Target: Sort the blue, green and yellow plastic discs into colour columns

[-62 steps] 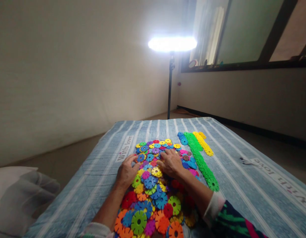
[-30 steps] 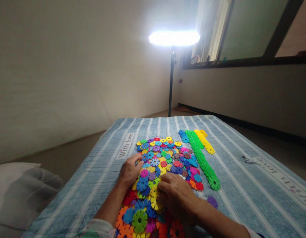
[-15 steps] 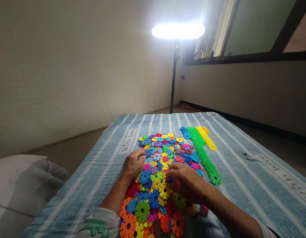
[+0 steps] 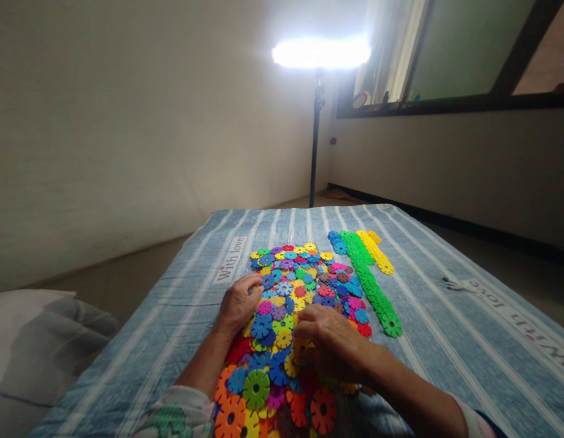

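Note:
A heap of flat, toothed plastic discs (image 4: 291,304) in many colours lies spread on a blue striped bedsheet (image 4: 181,304). My left hand (image 4: 237,306) rests on the heap's left edge, fingers curled over the discs. My right hand (image 4: 327,340) lies palm down on the middle of the heap, fingers bent and pressing on the discs; I cannot see whether it grips one. To the right of the heap, discs are laid in rows by colour: a long green row (image 4: 370,283), a shorter yellow row (image 4: 376,255) and a few blue discs (image 4: 337,243).
A lamp stand (image 4: 314,131) with a bright light (image 4: 320,52) rises beyond the bed's far end. A grey and white pillow (image 4: 39,340) lies at the left. Walls and a dark-framed window (image 4: 446,55) close off the back and right.
My right hand has drawn back from the far middle of the heap toward me, shifting discs around. My left hand has stayed at the heap's left edge.

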Available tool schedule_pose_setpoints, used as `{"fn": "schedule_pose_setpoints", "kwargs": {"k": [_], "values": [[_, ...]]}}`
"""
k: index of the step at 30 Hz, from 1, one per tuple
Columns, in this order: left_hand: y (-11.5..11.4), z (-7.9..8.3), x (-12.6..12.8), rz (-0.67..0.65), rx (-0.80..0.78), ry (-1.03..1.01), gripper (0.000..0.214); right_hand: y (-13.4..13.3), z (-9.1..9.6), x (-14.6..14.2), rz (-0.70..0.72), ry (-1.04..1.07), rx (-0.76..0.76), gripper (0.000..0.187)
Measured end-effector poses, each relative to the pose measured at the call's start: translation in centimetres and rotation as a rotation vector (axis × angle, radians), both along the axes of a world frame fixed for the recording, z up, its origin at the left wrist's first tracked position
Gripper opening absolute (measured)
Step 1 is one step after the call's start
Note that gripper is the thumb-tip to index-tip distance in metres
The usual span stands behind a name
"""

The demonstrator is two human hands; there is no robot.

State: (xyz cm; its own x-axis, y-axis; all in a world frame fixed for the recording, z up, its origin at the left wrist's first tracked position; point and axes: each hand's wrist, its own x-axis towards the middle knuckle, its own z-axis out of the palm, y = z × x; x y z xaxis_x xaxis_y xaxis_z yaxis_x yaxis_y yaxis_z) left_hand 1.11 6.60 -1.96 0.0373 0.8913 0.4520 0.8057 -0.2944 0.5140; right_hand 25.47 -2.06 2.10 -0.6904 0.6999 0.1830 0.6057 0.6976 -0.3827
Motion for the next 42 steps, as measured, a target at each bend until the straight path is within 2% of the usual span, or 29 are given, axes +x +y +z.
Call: {"fn": "schedule_pose_setpoints", "kwargs": {"k": [5, 9, 17, 31, 38, 42], "values": [[0.5, -0.1, -0.3, 0.007, 0.004, 0.015, 0.029, 0.1, 0.6, -0.2, 0.032, 0.043, 0.016, 0.018], [0.6, -0.1, -0.5, 0.014, -0.002, 0.027, 0.029, -0.1, 1.6, 0.1, 0.047, 0.119, -0.035, 0.016], [0.7, 0.0, -0.5, 0.028, 0.002, 0.039, 0.032, 0.7, 3.6, 1.3, -0.108, 0.156, -0.127, 0.017], [0.6, 0.0, -0.1, -0.002, 0.033, 0.043, 0.030, 0.6, 4.3, 1.5, -0.133, 0.059, -0.156, 0.010], [0.3, 0.4, 0.4, -0.036, 0.020, 0.050, 0.033, 1.1, 4.4, 2.4, -0.118, 0.098, -0.112, 0.014], [0.3, 0.5, 0.4, -0.066, 0.019, 0.045, 0.032, 2.5, 4.5, 4.3, -0.135, 0.197, -0.068, 0.020]]}}
